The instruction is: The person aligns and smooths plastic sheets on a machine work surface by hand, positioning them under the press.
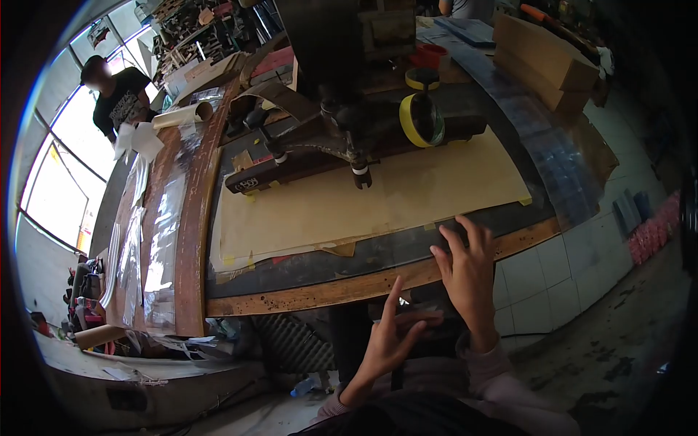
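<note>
The sheet [436, 185] lies ahead, its long axis running left to right. The right hand [467, 272] is nearer its edge than the left hand [387, 345]; both look empty, fingers spread.

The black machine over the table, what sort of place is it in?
Maybe a workshop: the black machine reaches over a big pale sheet on a worktable, and a messy pile rises behind.

Sheet [407, 195] on table [378, 258] — box [545, 54] behind, right.
</note>
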`<state>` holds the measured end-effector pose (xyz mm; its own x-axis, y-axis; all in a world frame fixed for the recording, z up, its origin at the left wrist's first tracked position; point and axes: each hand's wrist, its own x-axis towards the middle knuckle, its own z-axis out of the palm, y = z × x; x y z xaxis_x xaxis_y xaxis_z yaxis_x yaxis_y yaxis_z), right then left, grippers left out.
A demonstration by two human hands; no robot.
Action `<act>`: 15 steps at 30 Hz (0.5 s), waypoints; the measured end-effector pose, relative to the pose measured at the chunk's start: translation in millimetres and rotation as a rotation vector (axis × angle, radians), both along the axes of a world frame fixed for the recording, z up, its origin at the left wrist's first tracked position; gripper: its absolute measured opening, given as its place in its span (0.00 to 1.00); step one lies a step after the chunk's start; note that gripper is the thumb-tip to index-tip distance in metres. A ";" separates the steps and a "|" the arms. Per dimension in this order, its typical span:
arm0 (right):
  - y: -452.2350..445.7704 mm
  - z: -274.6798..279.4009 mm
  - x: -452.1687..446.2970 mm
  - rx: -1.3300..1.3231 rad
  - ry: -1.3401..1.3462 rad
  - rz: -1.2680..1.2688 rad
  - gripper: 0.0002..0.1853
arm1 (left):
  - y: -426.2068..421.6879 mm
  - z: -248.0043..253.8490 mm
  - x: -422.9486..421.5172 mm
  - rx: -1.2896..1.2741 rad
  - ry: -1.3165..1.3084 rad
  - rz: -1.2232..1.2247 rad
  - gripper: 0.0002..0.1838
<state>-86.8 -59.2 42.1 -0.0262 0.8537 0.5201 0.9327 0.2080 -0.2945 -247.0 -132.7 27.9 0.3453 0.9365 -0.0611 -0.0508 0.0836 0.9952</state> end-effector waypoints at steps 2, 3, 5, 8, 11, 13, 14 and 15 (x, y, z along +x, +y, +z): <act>5.3 -0.7 0.8 0.000 -0.015 0.045 0.23 | 4.3 -4.9 1.8 0.077 0.060 0.017 0.43; 7.2 -1.0 1.7 -0.006 -0.022 0.066 0.25 | 5.7 -7.4 2.2 0.110 0.089 0.023 0.43; 14.4 2.7 -1.8 -0.041 -0.077 0.091 0.28 | 11.3 -5.0 5.1 0.145 0.123 0.032 0.43; 24.3 -6.7 -6.1 -0.063 -0.154 0.117 0.35 | 15.1 -15.3 8.2 0.131 0.086 0.059 0.43; 29.5 -11.6 -9.0 -0.042 -0.217 0.111 0.36 | 17.0 -25.3 8.6 0.039 -0.024 0.115 0.43; 29.0 -11.9 -11.3 -0.075 -0.224 0.101 0.38 | 12.8 -24.7 8.6 0.055 -0.042 0.142 0.43; 29.7 -12.4 -11.8 -0.076 -0.230 0.097 0.38 | 11.2 -24.0 8.3 0.064 -0.051 0.157 0.42; 30.7 -14.8 -11.9 -0.078 -0.234 0.094 0.38 | 10.0 -24.8 8.5 0.080 -0.047 0.164 0.42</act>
<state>-98.7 -28.5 27.3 -0.2190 0.8790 0.4236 0.9551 0.2820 -0.0914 -238.5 -122.7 3.1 0.1885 0.9817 0.0285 -0.1039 -0.0089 0.9946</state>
